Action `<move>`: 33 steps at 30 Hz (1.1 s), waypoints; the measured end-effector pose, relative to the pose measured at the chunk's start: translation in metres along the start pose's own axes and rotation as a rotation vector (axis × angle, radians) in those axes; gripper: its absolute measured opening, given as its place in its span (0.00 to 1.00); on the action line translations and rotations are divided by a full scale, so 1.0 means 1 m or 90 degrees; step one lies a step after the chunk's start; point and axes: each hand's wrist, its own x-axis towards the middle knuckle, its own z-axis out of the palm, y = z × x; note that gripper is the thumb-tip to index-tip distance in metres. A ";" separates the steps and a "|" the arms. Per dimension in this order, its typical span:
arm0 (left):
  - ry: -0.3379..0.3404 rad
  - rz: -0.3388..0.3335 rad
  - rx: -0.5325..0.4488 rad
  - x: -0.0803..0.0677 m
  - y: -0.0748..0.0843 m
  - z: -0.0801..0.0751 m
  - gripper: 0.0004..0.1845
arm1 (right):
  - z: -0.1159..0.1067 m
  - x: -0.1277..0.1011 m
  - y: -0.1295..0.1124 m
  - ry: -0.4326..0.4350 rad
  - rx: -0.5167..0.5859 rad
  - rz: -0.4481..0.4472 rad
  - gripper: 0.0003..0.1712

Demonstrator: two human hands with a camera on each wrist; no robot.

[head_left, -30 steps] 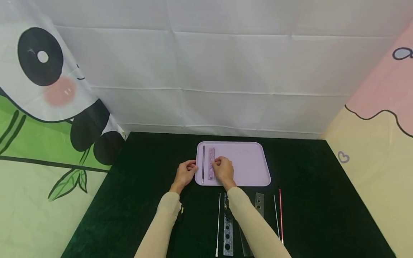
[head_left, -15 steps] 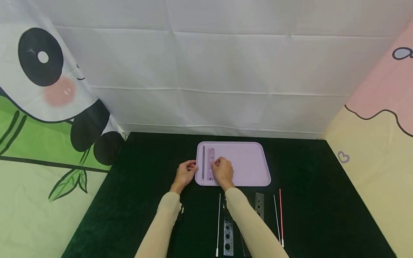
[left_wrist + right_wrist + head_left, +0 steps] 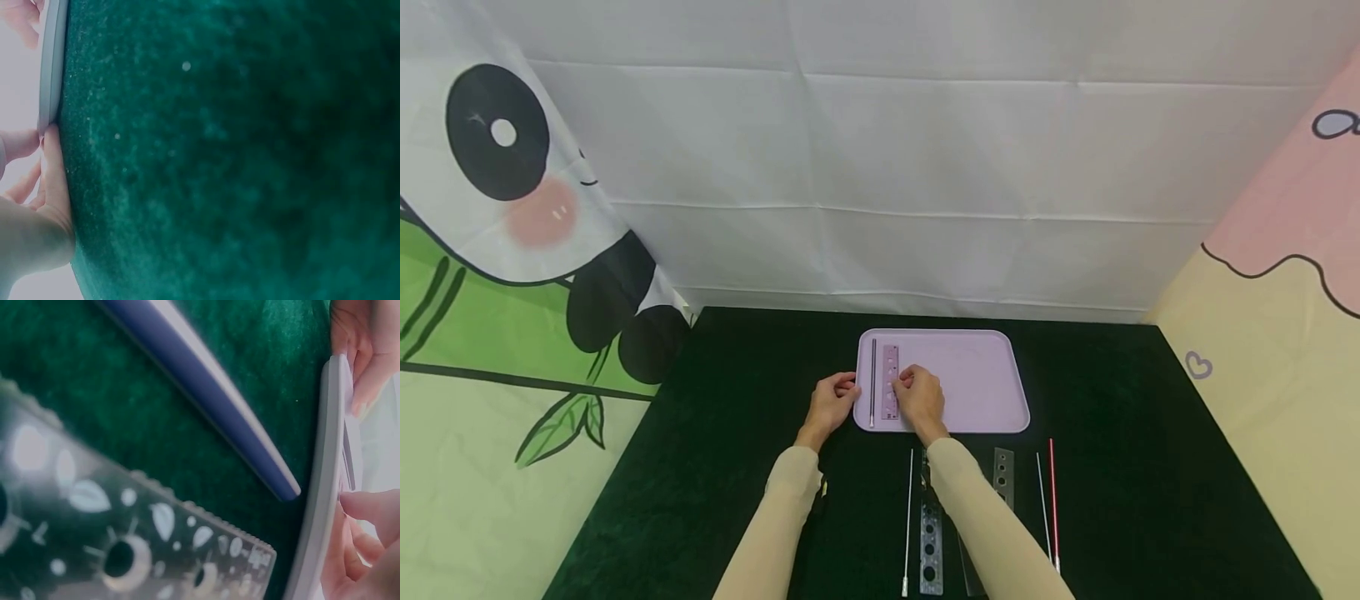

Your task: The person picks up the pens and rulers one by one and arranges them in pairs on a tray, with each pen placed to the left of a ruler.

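A lilac tray (image 3: 977,379) lies near the far side of the dark green table. On its left part lie a dark pencil (image 3: 872,379) and, just right of it, a see-through stencil ruler (image 3: 890,358), roughly parallel. My left hand (image 3: 831,403) pinches the tray's left rim between thumb and fingers; in the left wrist view those fingers (image 3: 55,169) sit against the rim. My right hand (image 3: 922,398) pinches the ruler's right edge, low over the tray. In the right wrist view the right thumb and fingers (image 3: 369,509) show past the tray's rim (image 3: 322,462).
Before the tray lie a thin pencil (image 3: 907,517), a clear ruler with round holes (image 3: 931,550), another holed ruler (image 3: 1003,468) partly under the right sleeve, a pale pencil (image 3: 1042,500) and a red pencil (image 3: 1053,500). A white cloth (image 3: 880,167) hangs behind the table.
My right hand has shifted the ruler slightly left on the tray, nearer the dark pencil and straighter. The left hand stays at the tray's rim.
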 end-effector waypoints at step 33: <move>0.006 0.020 0.005 0.000 0.000 -0.001 0.19 | -0.005 -0.002 0.002 -0.029 0.026 -0.036 0.06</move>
